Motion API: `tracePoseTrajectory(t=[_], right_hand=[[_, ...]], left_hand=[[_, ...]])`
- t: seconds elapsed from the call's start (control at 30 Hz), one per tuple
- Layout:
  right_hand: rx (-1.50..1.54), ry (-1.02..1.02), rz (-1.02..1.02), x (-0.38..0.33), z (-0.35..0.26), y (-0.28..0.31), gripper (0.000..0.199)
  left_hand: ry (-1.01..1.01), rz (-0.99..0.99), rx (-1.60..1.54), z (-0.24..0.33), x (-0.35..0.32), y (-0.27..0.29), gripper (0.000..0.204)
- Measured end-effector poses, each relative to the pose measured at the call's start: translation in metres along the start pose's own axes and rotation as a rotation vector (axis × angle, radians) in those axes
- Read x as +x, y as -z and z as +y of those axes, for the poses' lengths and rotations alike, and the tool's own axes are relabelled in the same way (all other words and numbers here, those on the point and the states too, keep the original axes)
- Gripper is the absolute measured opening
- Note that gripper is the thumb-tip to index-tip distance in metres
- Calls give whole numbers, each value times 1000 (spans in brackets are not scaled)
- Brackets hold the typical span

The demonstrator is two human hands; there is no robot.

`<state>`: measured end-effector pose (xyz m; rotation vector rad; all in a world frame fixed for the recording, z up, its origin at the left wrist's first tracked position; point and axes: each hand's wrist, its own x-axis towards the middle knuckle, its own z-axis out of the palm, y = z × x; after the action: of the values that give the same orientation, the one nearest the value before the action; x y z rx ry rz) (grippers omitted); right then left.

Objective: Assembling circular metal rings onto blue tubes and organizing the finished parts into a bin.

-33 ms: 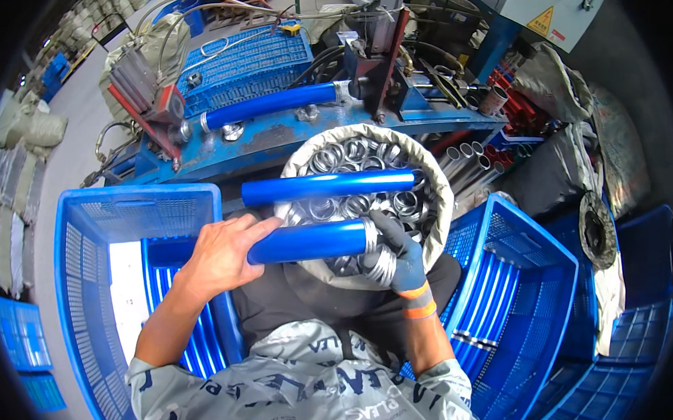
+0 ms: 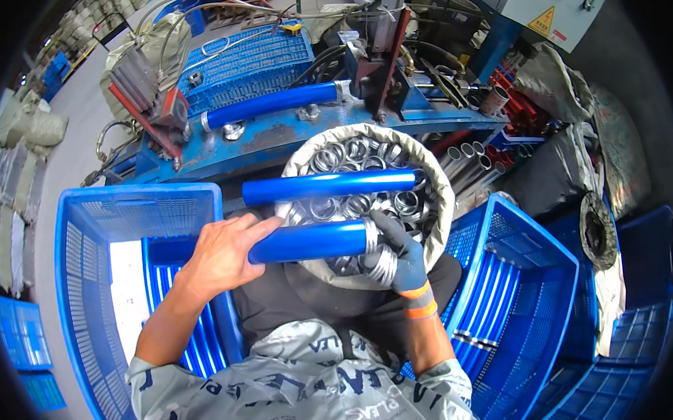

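Note:
My bare left hand is wrapped round the left end of a shiny blue metal tube, held almost level. My right hand, in a grey glove with an orange cuff, grips several silver metal rings stacked together. A ring sits at the tube's right end, touching my gloved fingers; whether it is fully seated I cannot tell. Just beyond, a second blue tube lies across a round, cloth-lined container filled with loose silver rings.
Blue crates of tubes flank me, one left and one right. Ahead, a blue metal bench carries a machine with a blue tube lying between its two ends. Metal pipes stand right of the container.

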<state>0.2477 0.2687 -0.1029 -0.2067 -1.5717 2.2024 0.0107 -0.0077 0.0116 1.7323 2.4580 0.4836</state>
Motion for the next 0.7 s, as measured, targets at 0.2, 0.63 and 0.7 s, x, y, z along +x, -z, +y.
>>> tracePoseTrajectory(t=[0.2,0.63,0.7], right_hand=[[-156,57,-31,13,25,15,90],[339,-200,219,17,65,29,22],[338,-400,360,18,42,0,22]], left_hand=[[-14,35,72,1,7,-9,85],[398,569,-943,-42,-27,-32,69],[421,742,-1183,-36,-32,-39,70]])
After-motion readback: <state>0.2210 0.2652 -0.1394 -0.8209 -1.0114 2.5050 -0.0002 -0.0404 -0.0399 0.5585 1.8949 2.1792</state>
